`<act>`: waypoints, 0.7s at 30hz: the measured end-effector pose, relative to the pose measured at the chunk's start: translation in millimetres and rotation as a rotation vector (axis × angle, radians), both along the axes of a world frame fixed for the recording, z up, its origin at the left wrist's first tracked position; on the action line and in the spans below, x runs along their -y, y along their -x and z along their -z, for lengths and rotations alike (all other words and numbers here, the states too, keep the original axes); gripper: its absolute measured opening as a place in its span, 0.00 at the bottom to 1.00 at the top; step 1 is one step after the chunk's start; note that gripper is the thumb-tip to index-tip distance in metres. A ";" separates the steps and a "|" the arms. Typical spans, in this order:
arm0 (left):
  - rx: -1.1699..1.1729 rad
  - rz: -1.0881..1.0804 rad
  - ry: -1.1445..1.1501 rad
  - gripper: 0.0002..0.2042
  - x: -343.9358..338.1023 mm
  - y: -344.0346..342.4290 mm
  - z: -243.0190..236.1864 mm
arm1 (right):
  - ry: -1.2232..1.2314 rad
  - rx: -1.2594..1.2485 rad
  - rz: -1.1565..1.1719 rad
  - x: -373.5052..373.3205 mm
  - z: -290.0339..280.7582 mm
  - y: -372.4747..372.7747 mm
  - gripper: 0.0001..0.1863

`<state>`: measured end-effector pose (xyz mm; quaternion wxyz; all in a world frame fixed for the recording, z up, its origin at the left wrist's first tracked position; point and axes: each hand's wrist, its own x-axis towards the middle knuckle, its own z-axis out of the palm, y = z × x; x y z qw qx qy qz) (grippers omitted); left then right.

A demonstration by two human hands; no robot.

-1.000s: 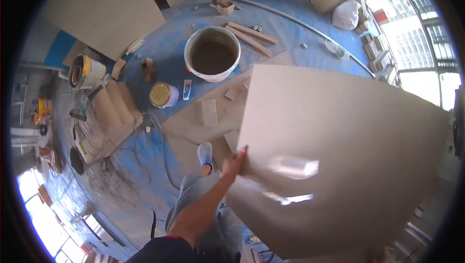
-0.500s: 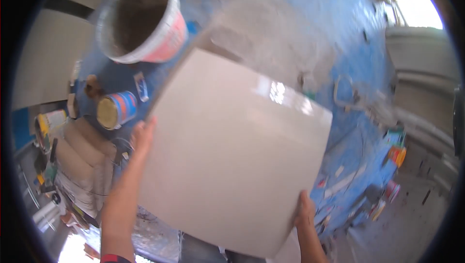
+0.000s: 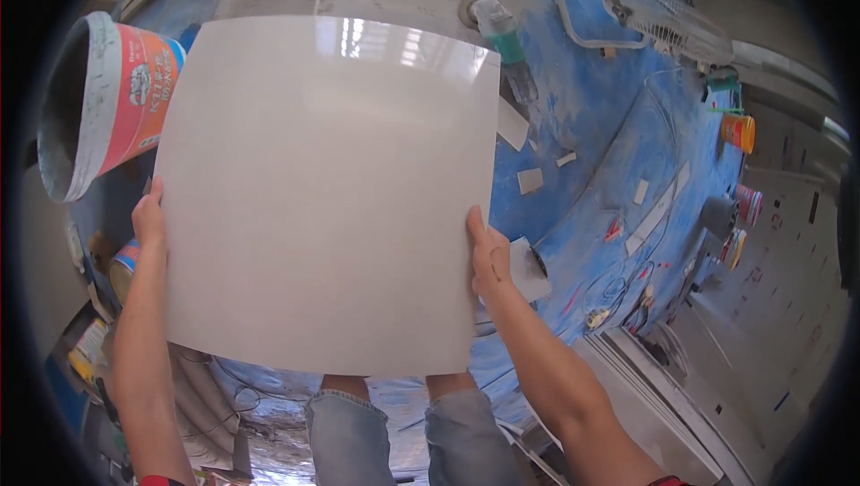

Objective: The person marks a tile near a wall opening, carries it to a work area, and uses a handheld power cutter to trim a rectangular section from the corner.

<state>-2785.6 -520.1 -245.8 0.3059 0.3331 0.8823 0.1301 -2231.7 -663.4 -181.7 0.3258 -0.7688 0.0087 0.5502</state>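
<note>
Right now we have the large pale tile [image 3: 327, 190] held flat out in front of us, above our knees and the blue floor sheet [image 3: 609, 128]. Our left hand [image 3: 149, 215] grips its left edge, fingers hidden behind the slab, thumb lying along the rim; our right hand [image 3: 489, 258] clamps the right edge the same way, thumb on the glossy face. We judge it stiff, fairly heavy and brittle at the corners (the glaze looks slick too), so opposite edges near the middle seem the safest hold.

Left of the tile, a big round bucket [image 3: 98, 101] lies tipped, its wall orange-red with a white label band. Below the left hand a small blue-and-orange tin [image 3: 124, 262] peeks out. Far right of the tile, an orange can [image 3: 738, 132] stands near a green tool.
</note>
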 end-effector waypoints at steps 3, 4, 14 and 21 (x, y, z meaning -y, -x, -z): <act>0.114 -0.040 -0.015 0.29 -17.6 0.2 7.5 | -0.030 -0.021 0.062 0.5 22.1 5.2 0.32; 0.130 -0.039 -0.021 0.28 -21.6 -4.1 9.1 | -0.048 -0.002 0.071 -0.3 28.2 7.8 0.32; 0.185 0.143 -0.036 0.29 -33.1 72.1 99.8 | 0.019 0.042 0.067 5.4 104.2 33.5 0.37; -0.071 0.268 0.089 0.38 -27.5 36.5 118.5 | 0.170 0.275 -0.324 10.3 141.0 36.0 0.43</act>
